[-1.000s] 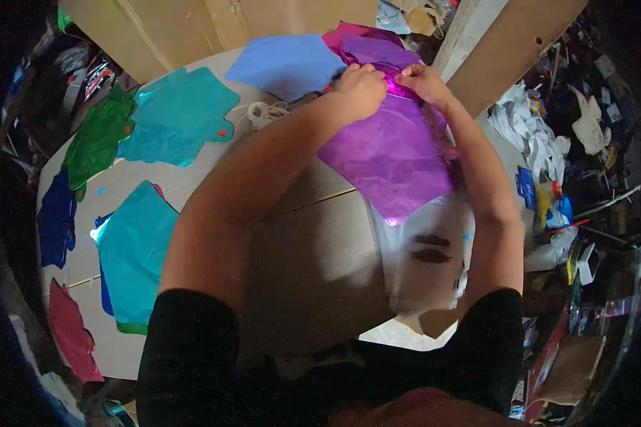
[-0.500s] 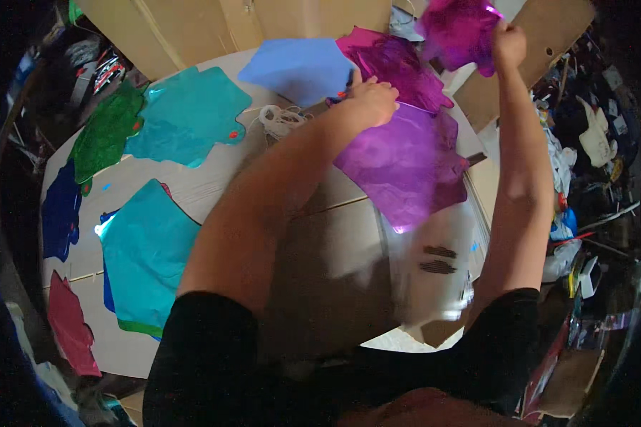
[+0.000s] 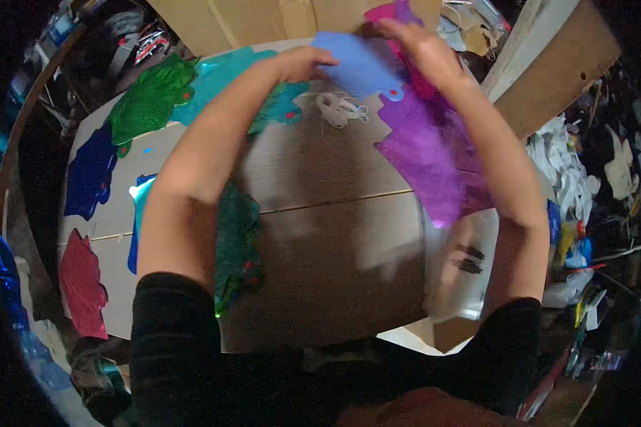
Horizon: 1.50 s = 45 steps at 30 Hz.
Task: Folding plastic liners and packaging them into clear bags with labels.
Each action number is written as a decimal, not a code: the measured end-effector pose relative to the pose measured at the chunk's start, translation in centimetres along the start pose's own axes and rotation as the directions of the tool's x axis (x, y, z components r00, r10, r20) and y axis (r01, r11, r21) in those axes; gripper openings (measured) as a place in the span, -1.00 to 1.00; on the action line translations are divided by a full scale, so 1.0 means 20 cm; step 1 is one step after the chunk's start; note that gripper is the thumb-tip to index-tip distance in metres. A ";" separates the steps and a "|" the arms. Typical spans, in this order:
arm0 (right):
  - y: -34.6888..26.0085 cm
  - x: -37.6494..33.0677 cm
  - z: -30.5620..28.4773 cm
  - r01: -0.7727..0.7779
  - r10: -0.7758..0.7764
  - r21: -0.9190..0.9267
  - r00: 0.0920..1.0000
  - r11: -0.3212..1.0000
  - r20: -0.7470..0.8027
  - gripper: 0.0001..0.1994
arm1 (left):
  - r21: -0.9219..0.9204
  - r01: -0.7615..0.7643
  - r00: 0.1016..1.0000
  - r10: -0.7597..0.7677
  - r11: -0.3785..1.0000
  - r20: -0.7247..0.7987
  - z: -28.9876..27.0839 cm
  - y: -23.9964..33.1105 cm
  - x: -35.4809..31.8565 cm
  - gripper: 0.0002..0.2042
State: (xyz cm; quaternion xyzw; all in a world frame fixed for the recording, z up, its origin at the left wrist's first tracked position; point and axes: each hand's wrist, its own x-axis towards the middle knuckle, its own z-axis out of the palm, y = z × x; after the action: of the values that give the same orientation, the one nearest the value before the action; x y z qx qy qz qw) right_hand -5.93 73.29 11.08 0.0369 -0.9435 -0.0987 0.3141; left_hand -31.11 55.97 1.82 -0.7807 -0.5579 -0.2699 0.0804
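Flat, shiny foil balloons with scalloped edges lie spread over the table. My left hand [image 3: 303,64] is closed at the left edge of a light blue foil balloon [image 3: 356,64], its thumb and finger meeting there. My right hand [image 3: 424,50] is at the far side, over magenta foil [image 3: 388,13]; its fingers are smeared by motion, so I cannot tell if they grip it. A purple foil balloon [image 3: 424,153] lies below that hand, partly covered by my right forearm. A bundle of white string [image 3: 338,110] rests just nearer than the light blue balloon.
At left lie green [image 3: 149,103], teal [image 3: 228,71], dark blue [image 3: 89,174] and dark red [image 3: 84,285] foil balloons. A clear plastic sleeve [image 3: 459,274] is at the near right of the cardboard-topped table [image 3: 320,263]. Clutter and a brown board [image 3: 570,71] stand beyond the right edge.
My right hand has come down and left from where it held up magenta foil. My left hand has gone from the purple foil to the light blue balloon's left edge. The view has turned left.
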 end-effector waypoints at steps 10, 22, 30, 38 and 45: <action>-0.32 0.08 0.28 -0.010 -0.017 0.106 0.970 0.994 0.243 -0.74 | 0.052 0.155 0.973 -0.143 0.987 -0.179 0.06 -0.01 -0.12 -0.80; -0.27 0.15 0.53 -0.776 0.498 0.605 0.602 0.178 0.625 -0.79 | -0.040 0.279 0.935 -0.280 0.960 -0.215 0.06 0.03 -0.14 -0.69; -0.16 0.13 0.50 -0.784 0.390 0.591 0.493 -0.187 0.777 -0.74 | 0.176 0.377 0.855 -0.269 0.909 -0.443 -0.02 0.26 -0.07 -0.37; -0.17 0.17 0.54 -0.802 0.403 0.593 0.519 -0.077 0.754 -0.65 | 0.457 0.047 0.999 -0.039 0.888 -0.027 -0.02 0.23 -0.06 -0.73; -0.01 0.14 0.52 -0.717 0.657 0.693 0.558 0.075 0.507 -0.66 | 0.635 -0.049 0.987 -0.061 0.771 0.151 0.01 0.26 -0.06 -0.81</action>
State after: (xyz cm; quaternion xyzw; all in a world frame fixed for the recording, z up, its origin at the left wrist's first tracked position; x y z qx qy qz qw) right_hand -14.48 74.34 4.52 -0.2639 -0.7666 0.5387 0.2290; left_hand -26.61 53.19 1.83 -0.7250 -0.6233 -0.0007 0.2929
